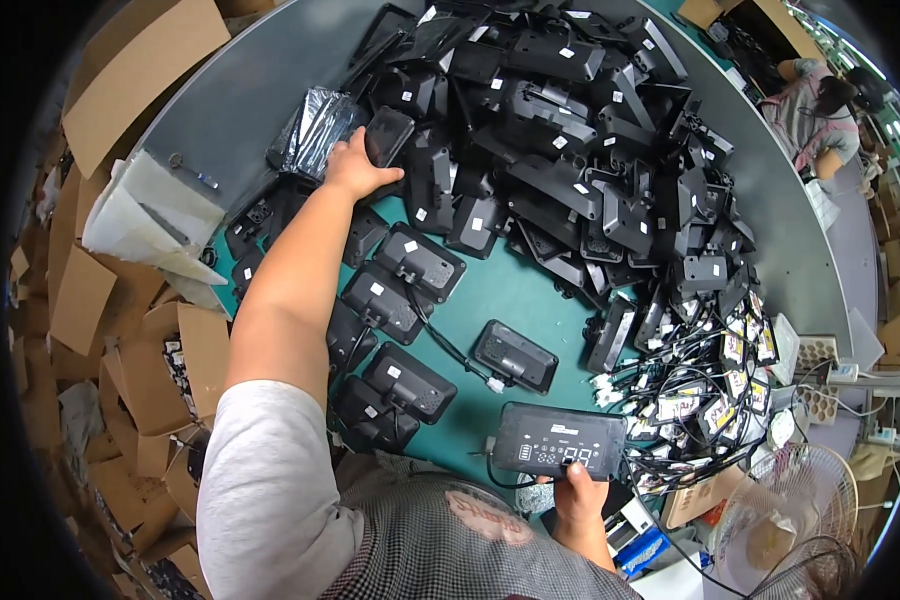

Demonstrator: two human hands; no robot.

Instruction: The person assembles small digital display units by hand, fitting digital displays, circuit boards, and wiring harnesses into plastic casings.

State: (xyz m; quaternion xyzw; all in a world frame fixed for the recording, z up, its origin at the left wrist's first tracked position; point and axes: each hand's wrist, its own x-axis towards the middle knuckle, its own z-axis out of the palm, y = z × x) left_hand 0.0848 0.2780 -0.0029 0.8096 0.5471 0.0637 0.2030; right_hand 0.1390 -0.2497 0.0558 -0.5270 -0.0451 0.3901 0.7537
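Observation:
My right hand (578, 495) grips a black display unit (545, 440) by its lower edge, thumb on the front. Lit digits and icons glow on its face, and a black cable hangs from its left side. My left hand (355, 165) reaches to the far left with thumb and fingers apart. Its fingertips are at the plastic-wrapped stack of dark panels (315, 130) and beside an upright black panel (389, 135); whether it presses on either is hard to tell. A black housing (516, 355) with a cable and white plug lies on the green table top between my arms.
Black housings (560, 190) are heaped across the far side. Several cabled units (410, 382) sit at the left. On the right are bundled cables with labelled parts (720, 400) and a fan (790, 500). Cardboard boxes (130, 370) stand left; another person (810, 120) is far right.

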